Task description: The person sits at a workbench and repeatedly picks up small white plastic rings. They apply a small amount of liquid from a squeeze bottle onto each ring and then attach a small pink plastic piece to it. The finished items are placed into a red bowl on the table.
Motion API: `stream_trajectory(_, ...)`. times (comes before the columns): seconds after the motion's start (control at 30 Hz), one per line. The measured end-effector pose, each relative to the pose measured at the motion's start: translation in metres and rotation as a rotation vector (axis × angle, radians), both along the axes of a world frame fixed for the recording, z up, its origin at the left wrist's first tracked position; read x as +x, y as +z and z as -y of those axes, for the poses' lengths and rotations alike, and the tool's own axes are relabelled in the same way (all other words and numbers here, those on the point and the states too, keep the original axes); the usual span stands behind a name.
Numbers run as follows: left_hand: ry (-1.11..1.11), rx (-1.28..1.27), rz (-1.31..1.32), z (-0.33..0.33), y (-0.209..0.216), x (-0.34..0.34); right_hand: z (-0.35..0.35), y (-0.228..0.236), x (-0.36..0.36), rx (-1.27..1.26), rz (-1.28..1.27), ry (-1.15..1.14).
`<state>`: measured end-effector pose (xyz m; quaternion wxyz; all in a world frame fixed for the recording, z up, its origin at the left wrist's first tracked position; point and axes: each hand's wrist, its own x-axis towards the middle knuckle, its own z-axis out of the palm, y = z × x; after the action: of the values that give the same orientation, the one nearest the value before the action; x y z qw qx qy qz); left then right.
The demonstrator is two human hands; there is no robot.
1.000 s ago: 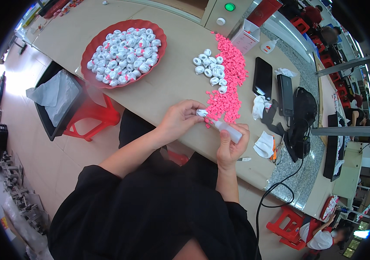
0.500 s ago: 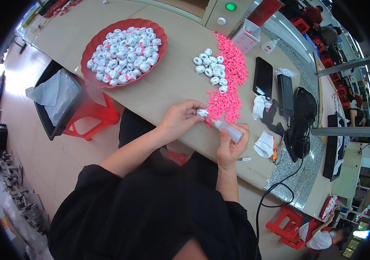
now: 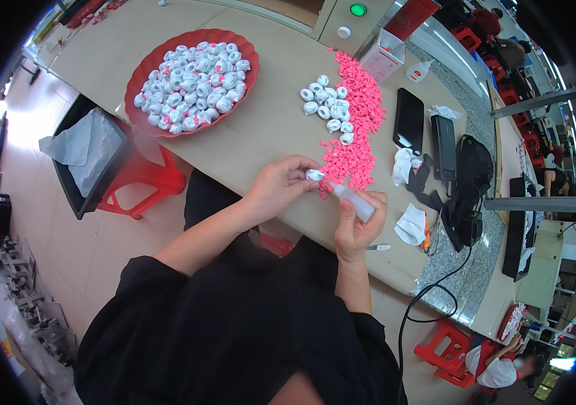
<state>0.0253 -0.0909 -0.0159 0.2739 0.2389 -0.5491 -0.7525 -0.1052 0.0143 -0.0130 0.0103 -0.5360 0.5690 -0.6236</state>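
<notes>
Between the fingertips of my left hand (image 3: 281,181) is a small round white piece (image 3: 314,175) with dark marks. My right hand (image 3: 361,226) is wrapped round a translucent white squeeze bottle (image 3: 355,203), tilted so its narrow nozzle points at the white piece. Whether the tip touches the piece I cannot tell. Just beyond my hands spreads a long heap of small pink pieces (image 3: 363,101). A cluster of similar white pieces (image 3: 327,101) lies along its left side. Farther left, a red scalloped tray (image 3: 134,111) holds a pile of white pieces with pink bits on them.
On the right lie a black phone (image 3: 409,120), a black oblong case (image 3: 444,148), a black bag (image 3: 472,177) and crumpled white tissue (image 3: 411,225). A small blade (image 3: 379,248) rests near the table's front edge. A black bin (image 3: 91,158) stands on a red stool (image 3: 149,181) at left.
The bottle and my right hand have shifted very slightly left, its nozzle still near the white piece. My left hand keeps its hold in the same place.
</notes>
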Motion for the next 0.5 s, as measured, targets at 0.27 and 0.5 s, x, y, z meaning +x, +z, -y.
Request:
stream_trajectory(0.27, 0.0, -0.01, 0.064, 0.0008, 0.0013, 0.0, -0.0011, 0.0, -0.0002, -0.012, -0.096, -0.043)
stream_trajectory(0.5, 0.009, -0.005, 0.049, 0.0009, 0.0, -0.0003, -0.0013, -0.0024, -0.0031, -0.009, -0.108, -0.052)
